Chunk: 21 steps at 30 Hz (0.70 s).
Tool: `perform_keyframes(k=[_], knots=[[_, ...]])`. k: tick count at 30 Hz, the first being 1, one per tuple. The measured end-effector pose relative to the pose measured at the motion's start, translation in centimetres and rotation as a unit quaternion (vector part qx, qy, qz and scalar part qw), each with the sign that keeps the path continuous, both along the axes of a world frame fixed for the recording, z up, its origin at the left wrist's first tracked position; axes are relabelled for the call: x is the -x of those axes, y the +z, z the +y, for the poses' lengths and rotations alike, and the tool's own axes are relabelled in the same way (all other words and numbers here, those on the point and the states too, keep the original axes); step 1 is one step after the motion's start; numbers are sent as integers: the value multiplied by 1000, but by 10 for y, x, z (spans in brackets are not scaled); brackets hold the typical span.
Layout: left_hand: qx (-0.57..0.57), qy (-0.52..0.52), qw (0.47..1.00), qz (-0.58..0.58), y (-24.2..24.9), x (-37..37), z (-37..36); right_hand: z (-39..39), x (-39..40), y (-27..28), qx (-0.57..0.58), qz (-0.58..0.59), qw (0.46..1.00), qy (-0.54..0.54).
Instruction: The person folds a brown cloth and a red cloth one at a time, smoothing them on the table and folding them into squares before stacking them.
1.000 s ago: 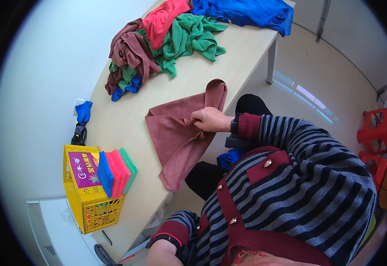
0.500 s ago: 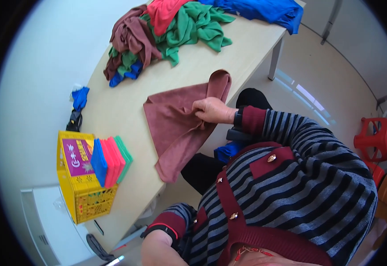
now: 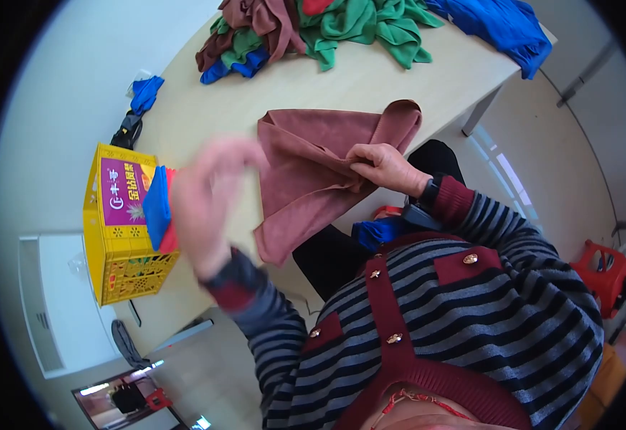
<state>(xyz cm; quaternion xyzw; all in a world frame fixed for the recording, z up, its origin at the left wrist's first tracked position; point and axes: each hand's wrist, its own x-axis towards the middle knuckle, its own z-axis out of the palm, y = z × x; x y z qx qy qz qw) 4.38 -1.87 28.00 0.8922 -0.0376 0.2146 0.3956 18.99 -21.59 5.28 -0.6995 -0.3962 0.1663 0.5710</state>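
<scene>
A brown cloth (image 3: pixel 306 154) is spread partly creased at the table's front edge, one corner curled up at the right and its lower part hanging over the edge. My right hand (image 3: pixel 385 165) is closed on its middle, pinching up a fold. My left hand (image 3: pixel 216 193), smeared by motion, hovers left of the cloth, apart from it; its fingers are too blurred to judge. Behind that hand stands a stack of folded cloths, where a blue folded cloth (image 3: pixel 157 208) shows with a bit of red beside it. The rest of the stack is hidden.
A yellow crate (image 3: pixel 123 265) with a purple label stands at the table's left end. Along the far side lie heaped green cloths (image 3: pixel 352 21), brown ones and a blue cloth pile (image 3: pixel 503 32). A red stool (image 3: pixel 600 276) is on the floor at right.
My left hand has risen from low beside my body to between the folded stack and the brown cloth. My right hand keeps its grip on the cloth. The view has shifted.
</scene>
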Motion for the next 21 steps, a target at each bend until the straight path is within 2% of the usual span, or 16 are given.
perform_keyframes(k=[1, 3, 5, 7, 8, 11, 12, 15, 16, 19, 21], knots=[[72, 73, 994, 28, -37, -43, 44, -3, 2, 3, 8, 28, 999, 14], [-118, 220, 964, 89, -124, -105, 148, -5, 6, 2, 16, 53, 998, 34], [-176, 261, 944, 95, -194, -139, 198, -5, 5, -2, 6, 15, 999, 27], [-194, 259, 937, 131, -226, -157, 215, -3, 5, -3, 0, -6, 1000, 24], [-193, 261, 937, 129, -232, -166, 218, -3, 6, -3, -2, 5, 1000, 23], [48, 239, 931, 271, -241, -190, 220, -4, 4, -2, -4, 28, 999, 24], [51, 241, 930, 271, -242, -197, 221, -4, 3, -1, -3, 21, 999, 25], [-75, 167, 922, 341, -240, -213, 222, -3, 0, 2, 1, 5, 999, 33], [-72, 170, 922, 341, -243, -216, 222, -3, 0, 2, 8, 8, 999, 34], [-168, 153, 932, 282, -248, -219, 218, -3, -1, 4, 21, 8, 999, 39], [-137, 168, 936, 279, -244, -211, 214, -5, 0, 5, 13, 5, 999, 41]])
